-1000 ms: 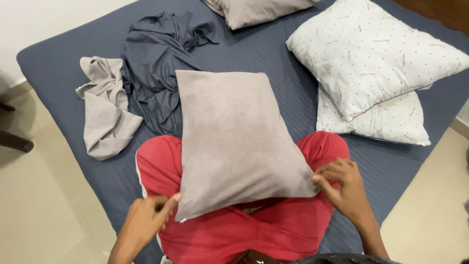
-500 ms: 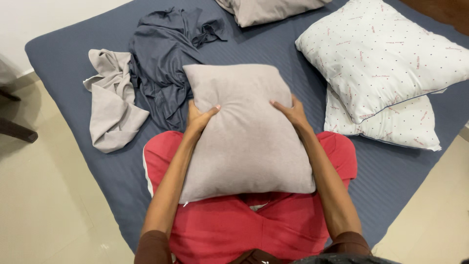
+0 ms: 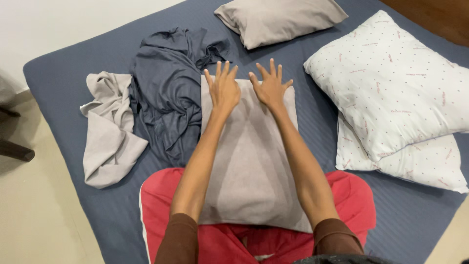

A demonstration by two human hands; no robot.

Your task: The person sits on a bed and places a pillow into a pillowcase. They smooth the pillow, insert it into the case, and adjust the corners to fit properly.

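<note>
Both hands lie flat, fingers spread, grasping nothing: left hand (image 3: 222, 88) and right hand (image 3: 270, 87) press the grey pillow's (image 3: 249, 166) far end at 12 o'clock, its long axis running 6-to-12 over the red pillow (image 3: 161, 210).

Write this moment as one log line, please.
left hand: flat, fingers spread, on grey pillow | right hand: same, beside it | pillow: lying over red pillowcase | surface: blue bed

Red pillow (image 3: 351, 205) mostly under grey pillow (image 3: 249, 156), lower white pillow (image 3: 420, 164) half covered, dark chair leg (image 3: 14, 150) perhaps, cut off at left edge
</note>
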